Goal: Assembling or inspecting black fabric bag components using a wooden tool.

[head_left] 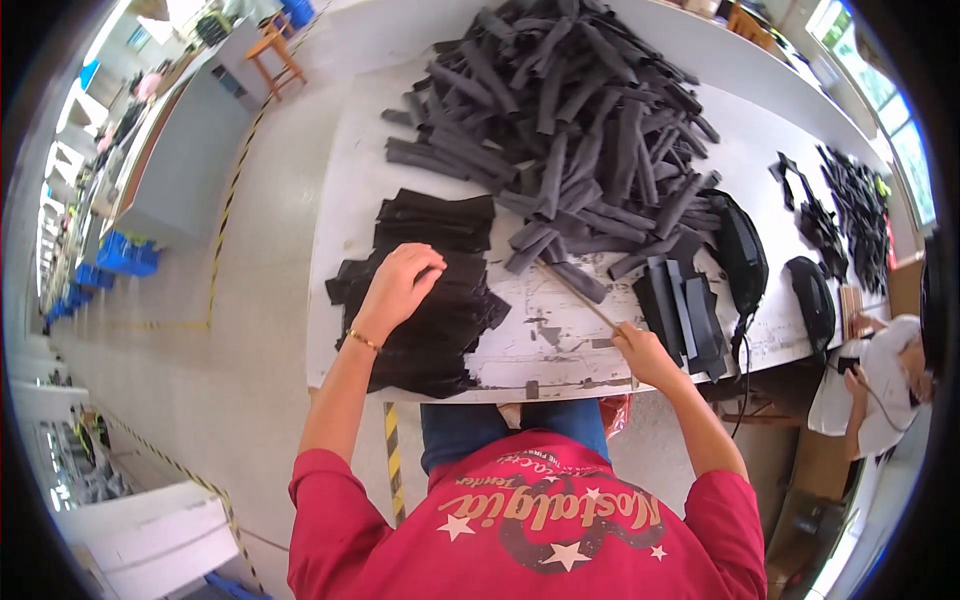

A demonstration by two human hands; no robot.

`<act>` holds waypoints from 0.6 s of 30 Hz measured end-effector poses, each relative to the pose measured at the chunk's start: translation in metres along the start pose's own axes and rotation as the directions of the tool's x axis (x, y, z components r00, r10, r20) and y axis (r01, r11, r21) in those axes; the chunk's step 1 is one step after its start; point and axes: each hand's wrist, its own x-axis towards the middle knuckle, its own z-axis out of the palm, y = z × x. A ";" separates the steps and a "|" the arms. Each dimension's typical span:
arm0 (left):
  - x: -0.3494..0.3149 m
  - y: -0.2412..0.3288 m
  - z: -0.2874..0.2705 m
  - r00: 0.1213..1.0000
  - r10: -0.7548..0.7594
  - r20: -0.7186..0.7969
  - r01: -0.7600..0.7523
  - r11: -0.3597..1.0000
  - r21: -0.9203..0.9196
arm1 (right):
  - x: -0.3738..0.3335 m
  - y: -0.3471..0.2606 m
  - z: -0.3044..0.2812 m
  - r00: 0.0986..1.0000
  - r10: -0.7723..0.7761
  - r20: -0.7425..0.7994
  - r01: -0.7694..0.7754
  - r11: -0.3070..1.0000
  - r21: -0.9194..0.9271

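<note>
My left hand [403, 285] is over a stack of flat black fabric pieces [425, 345] at the table's left front. Its fingers are curled together with the thumb close to them, and whatever they may hold blends into the black cloth. Near the front edge, my right hand [645, 352] is closed around the near end of a thin light-brown stick [590, 302]. The stick slants away to the left, toward a big heap of dark grey fabric tubes [570, 120]. Its far end reaches the loose tubes at the heap's near edge.
Dark flat strips [685, 310] lie right of the stick, beside a black pouch-like item [738, 255] with a hanging cord. More black pieces [855, 220] lie farther right. Another person [870, 385] works there. A wooden stool [275, 60] stands beyond the aisle.
</note>
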 end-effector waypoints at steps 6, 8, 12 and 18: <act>0.026 0.005 0.006 0.999 -0.003 0.049 0.009 0.992 -0.124 | -0.004 -0.023 -0.004 0.999 0.046 -0.024 -0.046 0.999 0.003; 0.038 -0.005 0.025 0.996 0.055 0.067 -0.047 0.992 -0.120 | -0.008 -0.035 -0.002 0.998 0.067 0.017 -0.068 0.997 0.031; 0.062 -0.033 0.045 0.940 0.049 0.339 -0.027 0.997 -0.070 | -0.019 -0.040 0.006 0.999 0.037 -0.038 -0.035 0.997 0.062; 0.065 -0.029 0.026 0.949 0.012 0.315 0.070 0.966 -0.249 | -0.023 -0.061 -0.005 0.998 0.046 -0.038 -0.040 0.986 0.164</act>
